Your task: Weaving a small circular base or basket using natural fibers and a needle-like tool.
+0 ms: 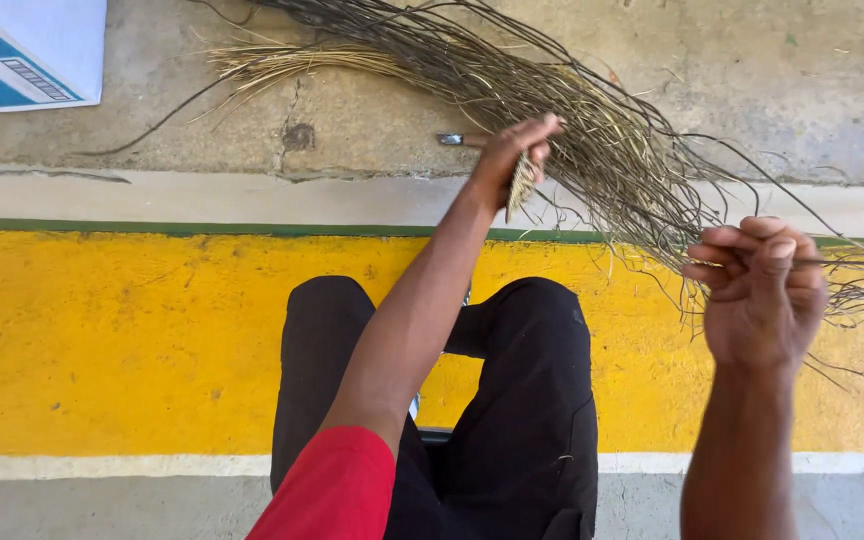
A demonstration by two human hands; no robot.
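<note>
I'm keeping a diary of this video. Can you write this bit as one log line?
left hand: grip shut on small woven piece | right hand: pinching thin strand | fibre bundle: lying on concrete floor

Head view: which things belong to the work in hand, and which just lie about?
In hand:
left hand on a small woven piece
right hand, grip pinching one strand
bundle of dry fibres

Lying about:
white and blue box
small metal object
</note>
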